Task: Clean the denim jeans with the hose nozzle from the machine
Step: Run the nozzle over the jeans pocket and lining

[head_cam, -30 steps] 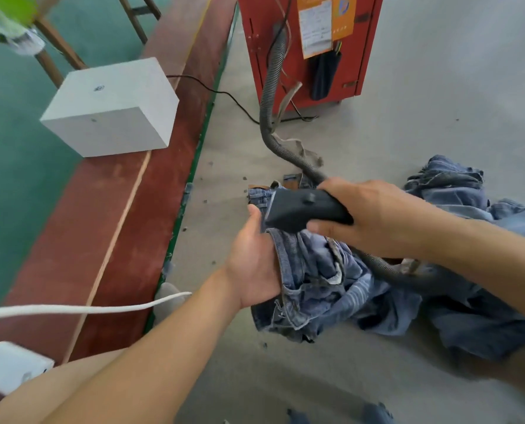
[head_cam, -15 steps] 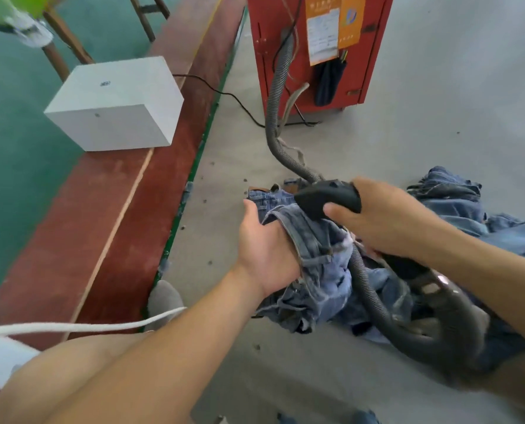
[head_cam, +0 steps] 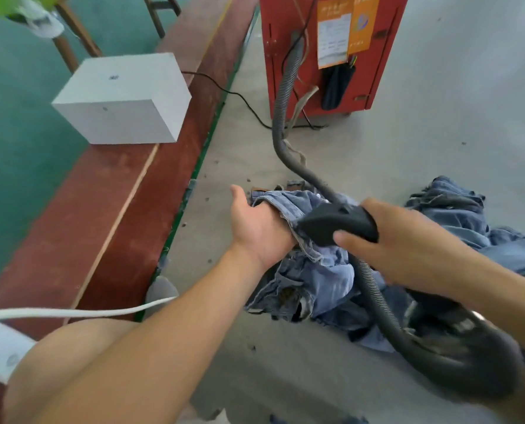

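At frame centre the right hand (head_cam: 408, 249), gripping the nozzle (head_cam: 337, 223), has swept it left across jeans (head_cam: 316, 270) clutched by the left hand (head_cam: 261, 228), so cleaning looks underway.

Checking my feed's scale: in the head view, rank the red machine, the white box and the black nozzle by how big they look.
1. Red machine, though the frame's top edge cuts it off.
2. White box, close behind; the two are nearly alike.
3. Nozzle, smallest, despite being nearest the camera and partly covered by the right hand.
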{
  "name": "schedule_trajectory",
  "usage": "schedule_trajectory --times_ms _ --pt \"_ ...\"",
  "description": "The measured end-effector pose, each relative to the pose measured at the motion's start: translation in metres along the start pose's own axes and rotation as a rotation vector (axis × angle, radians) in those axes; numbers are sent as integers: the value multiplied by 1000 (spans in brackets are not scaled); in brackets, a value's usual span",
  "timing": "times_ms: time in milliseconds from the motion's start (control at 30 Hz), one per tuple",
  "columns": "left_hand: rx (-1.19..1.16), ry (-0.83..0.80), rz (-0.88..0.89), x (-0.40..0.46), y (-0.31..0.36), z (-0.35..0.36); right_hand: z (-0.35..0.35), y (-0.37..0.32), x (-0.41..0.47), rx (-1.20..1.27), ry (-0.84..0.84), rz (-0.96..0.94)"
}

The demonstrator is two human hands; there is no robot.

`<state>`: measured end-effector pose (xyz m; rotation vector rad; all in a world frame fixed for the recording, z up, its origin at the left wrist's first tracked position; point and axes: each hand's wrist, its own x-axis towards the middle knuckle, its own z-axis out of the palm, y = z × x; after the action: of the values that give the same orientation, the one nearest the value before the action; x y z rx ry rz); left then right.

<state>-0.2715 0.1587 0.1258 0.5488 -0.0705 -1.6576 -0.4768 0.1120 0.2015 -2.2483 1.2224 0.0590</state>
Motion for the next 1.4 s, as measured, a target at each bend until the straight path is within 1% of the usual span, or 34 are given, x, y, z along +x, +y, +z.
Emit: schedule_trajectory --times_ms 67,100,233,300,367,433,500,600,667,733,800,867,933,1000,1033,1067,1133,1200,1233,1300,1333,1400 --pt "-21 25 29 1 1 2 2 -1 -8 -95 -24 -6" --pt "-1 24 24 1 -3 3 5 -4 -6 -89 -24 -5" --pt "102 -20 -70 1 -18 4 4 -12 21 153 47 37" --pt "97 -36 -89 0 -15 6 -4 -7 21 162 56 49" --pt "84 -40 -94 0 -8 4 -13 2 8 93 19 38" --pt "76 -69 -100 -1 -6 2 -25 4 -4 13 -55 24" --pt "108 -120 -148 -3 -14 1 -28 0 -4 34 -85 28" --pt "150 -211 -213 -5 -36 5 -19 -5 15 157 -22 25" --pt "206 -200 -277 -7 -46 6 -22 -5 27 222 70 49" --pt "329 -176 -310 -12 -49 4 -35 1 29 324 105 86" --pt "550 -121 -213 -16 -48 4 -44 10 21 300 35 79" --pt "876 -19 -101 -19 -43 6 -44 14 7 194 -52 66" --pt "1268 49 -14 -18 -38 5 -39 10 3 142 -78 51" --pt "1659 -7 118 -17 -43 2 -34 6 10 169 -34 40" --pt "1813 -55 159 -17 -49 -1 -34 5 16 201 -3 52" --pt "1895 -94 198 -16 -54 -3 -34 5 20 241 22 75" --pt "1956 -109 278 -15 -57 -6 -40 10 23 311 17 116" --pt "1963 -62 304 -12 -50 -7 -48 18 15 291 -51 92" --pt "1955 -50 308 -12 -47 -7 -50 20 10 243 -92 72" --pt "1954 -78 357 -12 -45 -8 -46 17 4 87 -147 48" --pt "1966 -106 380 -13 -47 -8 -40 15 6 45 -146 38" --pt "1997 -166 377 -17 -50 -9 -28 10 15 117 -82 38"
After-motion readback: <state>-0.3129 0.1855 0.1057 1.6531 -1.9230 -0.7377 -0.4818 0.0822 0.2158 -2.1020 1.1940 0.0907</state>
